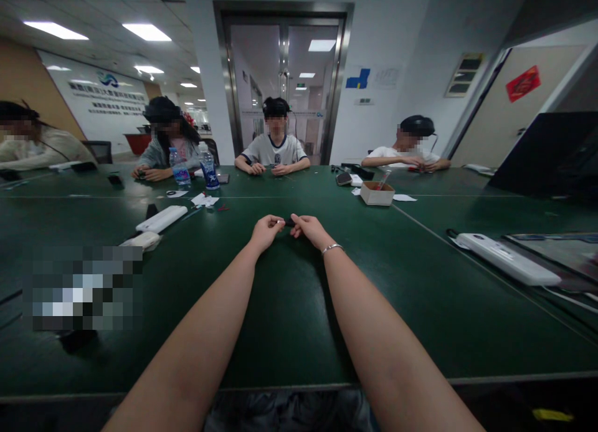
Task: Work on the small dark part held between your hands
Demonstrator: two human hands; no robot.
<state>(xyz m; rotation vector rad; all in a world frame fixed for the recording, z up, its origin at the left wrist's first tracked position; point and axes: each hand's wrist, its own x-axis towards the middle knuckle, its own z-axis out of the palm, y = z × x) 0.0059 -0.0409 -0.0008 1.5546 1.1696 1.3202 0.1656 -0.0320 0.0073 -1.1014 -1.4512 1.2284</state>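
Out over the table, both arms reach forward and the hands nearly meet. My left hand is closed in a pinch, thumb and fingertips together, with a tiny pale glint at the tips. My right hand, with a silver bracelet at the wrist, is also closed in a pinch. Between the two sets of fingertips is a small black object, which both hands appear to hold. Fingers cover much of it, and it is too small to tell its kind.
The green table spans the view. White power strips lie left and right. Bottles, paper scraps and a small box stand farther off. Several people sit across. A blurred-out patch covers something at left.
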